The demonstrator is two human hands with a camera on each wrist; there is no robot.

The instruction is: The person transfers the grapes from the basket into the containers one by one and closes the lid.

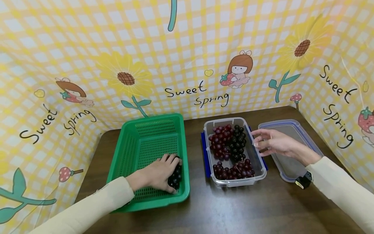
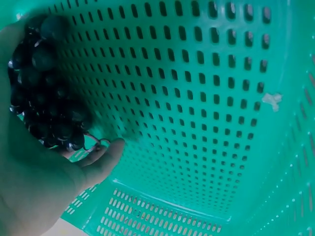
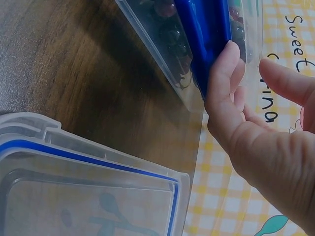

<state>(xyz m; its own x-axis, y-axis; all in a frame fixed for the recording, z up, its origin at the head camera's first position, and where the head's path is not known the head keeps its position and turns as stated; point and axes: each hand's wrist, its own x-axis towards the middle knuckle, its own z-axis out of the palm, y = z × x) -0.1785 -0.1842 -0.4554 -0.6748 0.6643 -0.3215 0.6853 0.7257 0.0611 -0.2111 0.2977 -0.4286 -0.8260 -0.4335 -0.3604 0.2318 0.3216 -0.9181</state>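
In the head view, the left hand (image 1: 161, 173) curls round a bunch of black grapes (image 1: 175, 177) at the right side of the green basket (image 1: 186, 162). The left wrist view shows the same dark bunch (image 2: 44, 88) against the palm, its stem near a fingertip of the left hand (image 2: 44, 172). The right hand (image 1: 273, 143) is at the right side of the clear container (image 1: 233, 184), fingers loosely bent, beside its blue latch (image 3: 206, 39). Inside the container lie red grapes (image 1: 220, 139), black grapes (image 1: 238, 141) and another red bunch (image 1: 233, 172) at the near end.
A clear lid (image 1: 292, 146) with a blue seal lies right of the container, partly under the right forearm in the head view. The brown table (image 1: 198, 208) is backed by a yellow checked cloth (image 1: 187, 42) behind and at both sides.
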